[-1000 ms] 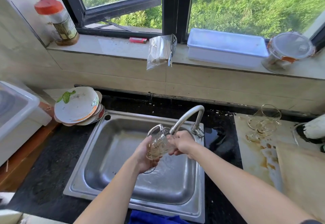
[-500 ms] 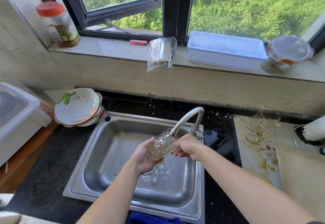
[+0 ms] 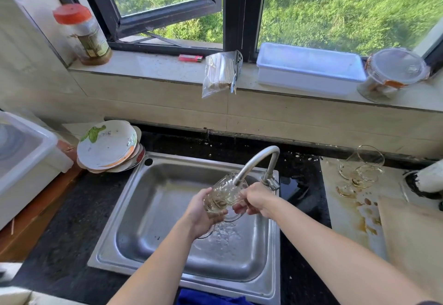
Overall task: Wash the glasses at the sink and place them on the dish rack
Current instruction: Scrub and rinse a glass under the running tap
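Glass (image 3: 223,196): being held tilted over the sink (image 3: 112,228), its mouth meeting the spout of the faucet (image 3: 259,161).
Left grip (image 3: 200,213): grasping the glass from below, fingers curling round its bowl.
Right grip (image 3: 257,199): closing on the glass's right side; which fingers are touching cannot be told.
Change: the glass is leaning further over than a second ago, and water (image 3: 223,232) is now splashing on the basin floor beneath it.
Meaning: rinsing is probably nearing the tip-out; racking is not yet beginning, and no dish rack is identifiable.
Waiting glasses (image 3: 359,170): lying on a stained board (image 3: 347,213) right of the sink, well apart.
Table (image 3: 72,220): dark stone, carrying the sink and stacked bowls (image 3: 107,146) at its rear left corner.
Room: a tiled sill (image 3: 148,65) is bearing a red-lidded jar (image 3: 81,33) and a white tray (image 3: 309,69) below a window opening onto grass.
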`<state>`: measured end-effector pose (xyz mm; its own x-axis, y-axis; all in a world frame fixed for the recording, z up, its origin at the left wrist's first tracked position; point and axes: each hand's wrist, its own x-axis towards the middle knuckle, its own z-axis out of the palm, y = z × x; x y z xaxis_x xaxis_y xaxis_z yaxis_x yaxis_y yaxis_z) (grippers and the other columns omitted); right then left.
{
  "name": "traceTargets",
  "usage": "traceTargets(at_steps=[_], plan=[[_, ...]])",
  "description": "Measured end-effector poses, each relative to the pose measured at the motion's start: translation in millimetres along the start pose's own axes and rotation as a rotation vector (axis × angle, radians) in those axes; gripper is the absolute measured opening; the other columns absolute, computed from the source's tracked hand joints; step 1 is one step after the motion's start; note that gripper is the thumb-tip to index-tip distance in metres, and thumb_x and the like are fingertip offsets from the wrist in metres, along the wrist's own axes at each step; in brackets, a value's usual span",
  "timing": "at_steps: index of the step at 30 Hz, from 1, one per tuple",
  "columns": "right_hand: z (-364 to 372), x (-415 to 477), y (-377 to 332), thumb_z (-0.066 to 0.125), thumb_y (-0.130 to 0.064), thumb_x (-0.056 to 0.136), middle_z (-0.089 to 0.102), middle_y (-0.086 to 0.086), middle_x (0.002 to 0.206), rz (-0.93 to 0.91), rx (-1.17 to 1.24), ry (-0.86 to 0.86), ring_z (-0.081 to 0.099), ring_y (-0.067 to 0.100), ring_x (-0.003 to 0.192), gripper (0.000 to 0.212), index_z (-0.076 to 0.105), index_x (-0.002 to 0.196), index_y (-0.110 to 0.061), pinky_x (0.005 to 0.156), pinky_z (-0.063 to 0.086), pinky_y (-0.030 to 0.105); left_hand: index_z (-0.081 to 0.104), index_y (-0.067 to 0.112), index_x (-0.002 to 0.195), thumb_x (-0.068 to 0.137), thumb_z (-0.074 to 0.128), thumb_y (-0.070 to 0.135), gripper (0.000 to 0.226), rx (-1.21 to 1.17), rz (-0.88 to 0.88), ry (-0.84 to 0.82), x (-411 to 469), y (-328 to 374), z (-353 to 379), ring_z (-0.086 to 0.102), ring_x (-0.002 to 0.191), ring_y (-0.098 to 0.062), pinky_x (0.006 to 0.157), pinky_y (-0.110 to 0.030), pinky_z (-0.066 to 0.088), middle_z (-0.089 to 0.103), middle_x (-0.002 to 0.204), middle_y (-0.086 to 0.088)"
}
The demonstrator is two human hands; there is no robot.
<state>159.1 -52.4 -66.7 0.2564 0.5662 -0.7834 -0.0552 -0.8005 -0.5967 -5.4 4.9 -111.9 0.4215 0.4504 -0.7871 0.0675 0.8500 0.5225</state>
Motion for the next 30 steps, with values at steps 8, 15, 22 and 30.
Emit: traceTargets(at_steps=[8,15,22,30], plan=[[-5.4,-5.3,-6.6,0.051,0.001,0.096,0.06,0.015,0.106,-0.024,-0.031,-0.123,0.07,0.023,0.06,0.017,0.052,0.102,-0.014,0.04,0.047,0.021,0.066,0.017,0.086,0.088,0.045,0.065,0.052,0.138,-0.133,-0.054,1.3,-1.4,-1.8,0.046,0.056,-0.016,0.05,-0.024,0.029,0.06,0.072,-0.004],[-5.1,1.2,-2.6,0.058,-0.013,0.097,0.072,0.017,0.082,-0.022,-0.059,-0.117,0.062,0.013,0.049,0.018,0.06,0.108,0.001,0.037,0.043,0.019,0.065,0.008,0.107,0.097,0.045,0.039,0.039,-0.101,-0.081,-0.095,-4.7,6.0,1.9,0.063,0.078,-0.03,0.061,-0.031,0.046,0.071,0.096,-0.016],[3.5,-3.5,-0.7,0.055,-0.003,0.096,0.066,0.018,0.083,-0.056,0.041,-0.022,0.065,0.02,0.051,0.002,0.057,0.097,-0.002,0.038,0.046,0.02,0.055,0.008,0.129,0.084,0.032,0.016,0.051,-0.435,0.033,-0.103,-0.7,8.9,-1.3,0.062,0.104,-0.041,0.095,-0.051,0.045,0.06,0.125,-0.025],[-0.1,-3.3,-3.7,0.052,-0.019,0.1,0.072,0.014,0.077,0.052,0.072,-0.118,0.054,0.008,0.046,0.027,0.061,0.107,0.005,0.036,0.041,0.015,0.065,0.014,0.108,0.078,0.039,0.032,0.043,-0.465,0.059,-0.182,-4.1,4.8,-3.8,0.051,0.119,-0.038,0.104,-0.051,0.032,0.057,0.133,-0.02]])
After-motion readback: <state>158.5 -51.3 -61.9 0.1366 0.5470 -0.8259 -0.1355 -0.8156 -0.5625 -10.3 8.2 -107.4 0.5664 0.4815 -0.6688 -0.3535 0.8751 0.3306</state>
